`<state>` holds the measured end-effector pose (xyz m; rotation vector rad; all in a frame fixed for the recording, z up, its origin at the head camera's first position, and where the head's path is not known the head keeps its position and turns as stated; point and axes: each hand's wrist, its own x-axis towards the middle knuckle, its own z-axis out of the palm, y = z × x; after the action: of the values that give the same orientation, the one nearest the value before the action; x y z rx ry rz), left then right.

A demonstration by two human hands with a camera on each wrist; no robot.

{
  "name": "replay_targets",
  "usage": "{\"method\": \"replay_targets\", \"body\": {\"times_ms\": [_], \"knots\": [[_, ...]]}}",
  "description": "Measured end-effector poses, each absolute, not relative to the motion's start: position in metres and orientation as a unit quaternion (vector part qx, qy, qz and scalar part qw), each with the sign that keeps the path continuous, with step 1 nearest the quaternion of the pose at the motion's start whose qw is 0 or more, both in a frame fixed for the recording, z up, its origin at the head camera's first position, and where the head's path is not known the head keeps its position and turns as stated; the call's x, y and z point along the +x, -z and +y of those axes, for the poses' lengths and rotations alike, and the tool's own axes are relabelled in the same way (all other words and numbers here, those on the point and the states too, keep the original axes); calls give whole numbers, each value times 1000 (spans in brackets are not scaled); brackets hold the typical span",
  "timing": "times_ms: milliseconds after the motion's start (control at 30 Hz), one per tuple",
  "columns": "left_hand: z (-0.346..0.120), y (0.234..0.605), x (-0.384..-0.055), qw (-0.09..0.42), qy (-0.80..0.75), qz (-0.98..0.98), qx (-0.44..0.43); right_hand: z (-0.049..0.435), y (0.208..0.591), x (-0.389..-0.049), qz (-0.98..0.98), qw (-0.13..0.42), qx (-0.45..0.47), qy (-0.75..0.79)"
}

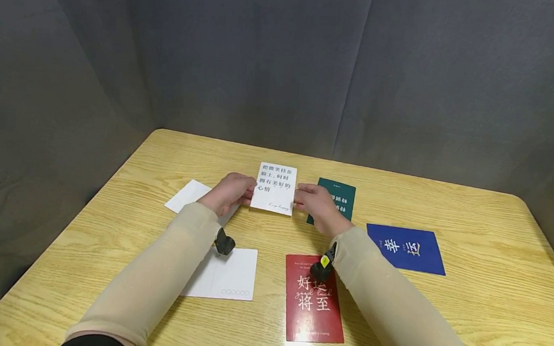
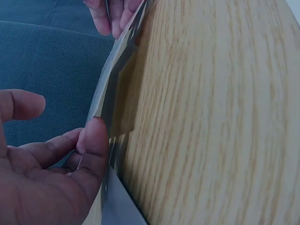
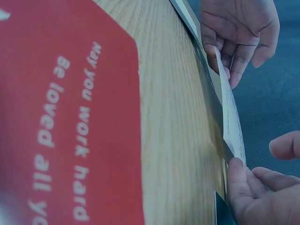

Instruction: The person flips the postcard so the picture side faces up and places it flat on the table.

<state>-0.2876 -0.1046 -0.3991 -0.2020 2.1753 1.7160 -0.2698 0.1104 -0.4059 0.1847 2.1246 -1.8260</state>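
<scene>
A white postcard [image 1: 275,201] printed with dark Chinese characters is held at the far middle of the table, its text facing up. My left hand [image 1: 230,192] pinches its left edge between the fingers. On the opposite edge, the fingers of my right hand [image 1: 322,206] pinch it too. Seen edge-on in the right wrist view, the postcard [image 3: 229,117] bows slightly and stands off the wood. Below the left hand and forearm lie two white cards, one at the far left [image 1: 188,194] and one nearer [image 1: 230,272], both partly covered.
A green card [image 1: 344,192] lies partly behind the right hand. Further right is a blue card [image 1: 405,248] with large characters. Beneath the right wrist lies a red card [image 1: 311,322]. Grey cloth [image 1: 246,73] hangs behind the wooden table [image 1: 487,238].
</scene>
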Motion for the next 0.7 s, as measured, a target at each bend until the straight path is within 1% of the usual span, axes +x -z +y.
{"method": "replay_targets", "body": {"times_ms": [467,700], "knots": [[-107,399,-288,190,-601,774,-65,108,408,-270,747,160,71,642],[-108,399,-288,193,-600,772,-79,108,409,-270,751,159,65,637]]}}
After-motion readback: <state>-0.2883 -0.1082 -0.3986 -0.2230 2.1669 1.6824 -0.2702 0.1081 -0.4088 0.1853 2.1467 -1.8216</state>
